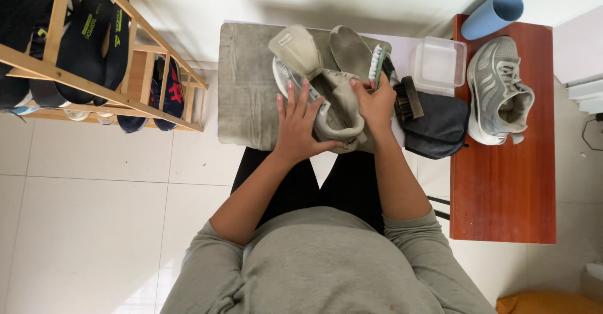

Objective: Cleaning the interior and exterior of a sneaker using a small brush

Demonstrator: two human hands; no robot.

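A beige shoe (pixel 336 103) is held in the middle of the picture, over a grey towel (pixel 245 88) that is spread on a small table (pixel 402 47). The left hand (pixel 300 124) is laid flat on the side of the shoe with its fingers spread wide. The shoe's heel end is pinched by the right hand (pixel 375 103), whose fingers are curled shut around it.

Just behind the shoe, a beige insole (pixel 296 50) and a grey insole (pixel 350 50) are seen. A small green-and-white brush (pixel 376 62) is stuck up just right of the shoe, touching the right hand's fingers. A dark wooden brush (pixel 408 97) is laid right of the shoe, next to a dark cloth (pixel 440 128). A clear plastic box (pixel 438 64) is placed further right.

Well to the right of the shoe, a grey sneaker (pixel 496 94) is rested on a red-brown wooden table (pixel 502 194), with a blue roll (pixel 493 13) behind it. Far left of the shoe, a wooden shoe rack (pixel 94 88) full of dark shoes is seen.
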